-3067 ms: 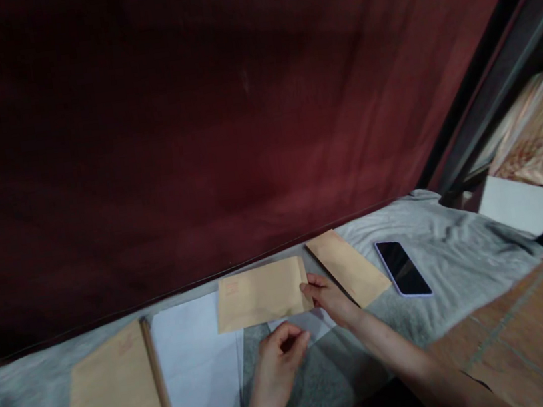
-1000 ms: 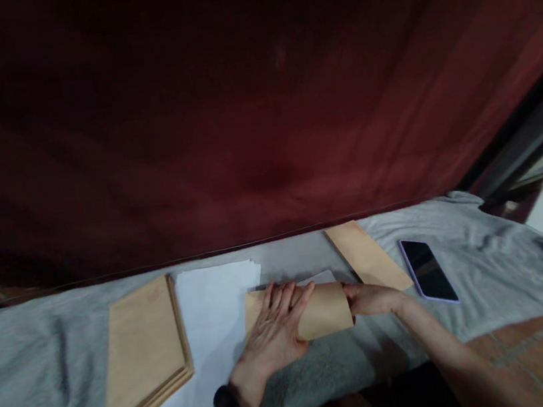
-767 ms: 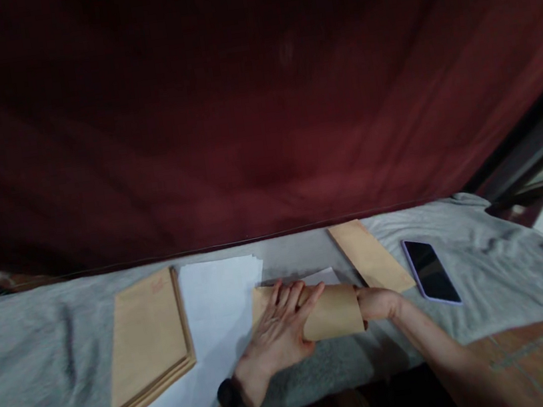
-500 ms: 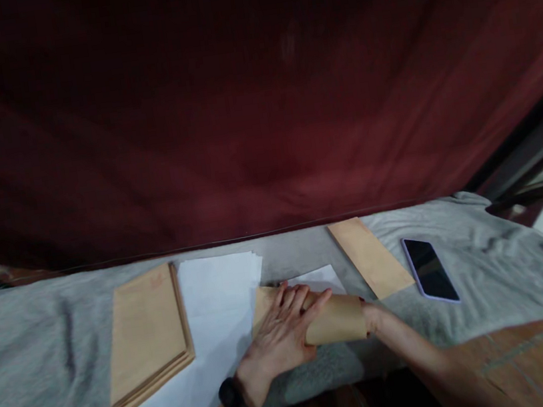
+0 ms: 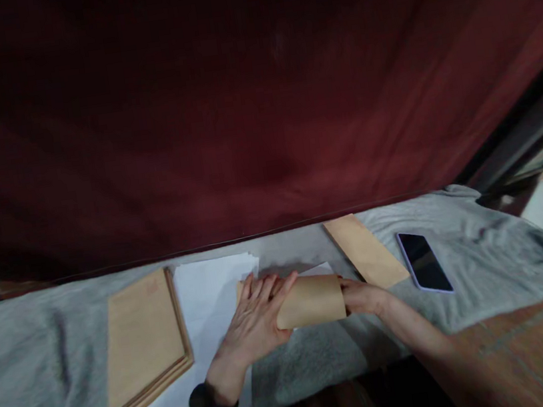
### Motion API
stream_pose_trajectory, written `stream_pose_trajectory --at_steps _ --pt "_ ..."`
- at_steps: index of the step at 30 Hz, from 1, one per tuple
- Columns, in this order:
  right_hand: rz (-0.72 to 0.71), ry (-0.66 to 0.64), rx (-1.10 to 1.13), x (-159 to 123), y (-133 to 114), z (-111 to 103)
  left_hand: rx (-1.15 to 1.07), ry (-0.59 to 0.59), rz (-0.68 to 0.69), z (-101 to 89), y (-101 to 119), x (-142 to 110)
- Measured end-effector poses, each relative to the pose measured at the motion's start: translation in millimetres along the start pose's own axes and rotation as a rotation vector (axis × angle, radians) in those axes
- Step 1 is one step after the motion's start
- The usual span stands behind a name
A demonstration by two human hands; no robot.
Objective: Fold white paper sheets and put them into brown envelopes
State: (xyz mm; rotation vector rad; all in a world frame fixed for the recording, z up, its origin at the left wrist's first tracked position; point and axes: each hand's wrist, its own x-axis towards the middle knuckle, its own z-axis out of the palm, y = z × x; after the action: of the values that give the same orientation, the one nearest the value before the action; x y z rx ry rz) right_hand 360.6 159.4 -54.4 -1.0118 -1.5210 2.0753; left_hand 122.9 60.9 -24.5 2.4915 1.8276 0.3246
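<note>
A brown paper envelope [image 5: 315,298] bulges, its right end spread around my right hand. My left hand [image 5: 261,313], with a black band on its wrist, grips the envelope's left part, fingers over the top and thumb at the lower edge. My right hand [image 5: 360,295] reaches into the right end; its fingers are hidden inside, so what they hold cannot be seen. Behind the envelope, a corner of white paper [image 5: 320,269] shows. To the left, white sheets [image 5: 208,293] lie partly under a stack of brown envelopes [image 5: 144,342].
A single flat brown envelope [image 5: 369,250] lies right of my hands, beside a phone [image 5: 425,261] with a lilac edge. Grey cloth [image 5: 313,359] covers the surface. A dark red curtain [image 5: 241,133] hangs along the back. Tiled floor [image 5: 538,341] shows at lower right.
My right hand has drawn partly out of the envelope; earlier it was in up to the wrist. Both hands and the envelope sit slightly further left and up in view.
</note>
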Motion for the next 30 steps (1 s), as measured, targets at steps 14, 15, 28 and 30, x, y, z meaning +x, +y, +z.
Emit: stream_pose_trajectory --at_steps 14,15,28,30 --pt "-0.177 0.631 -0.637 12.1 20.2 -25.1 -0.022 -0.059 -0.211 7.6 -60.1 -27.7" --pt "-0.163 0.643 -0.747 10.0 21.7 -18.6 -0.023 -0.072 -0.213 9.1 -60.9 -28.3" --pt "-0.047 0.561 -0.967 9.5 14.8 -12.7 -0.035 -0.177 -0.33 14.0 -68.4 -22.2" --pt "-0.085 0.563 -0.907 10.5 15.1 -20.1 -0.037 -0.178 -0.326 15.2 -70.6 -22.9"
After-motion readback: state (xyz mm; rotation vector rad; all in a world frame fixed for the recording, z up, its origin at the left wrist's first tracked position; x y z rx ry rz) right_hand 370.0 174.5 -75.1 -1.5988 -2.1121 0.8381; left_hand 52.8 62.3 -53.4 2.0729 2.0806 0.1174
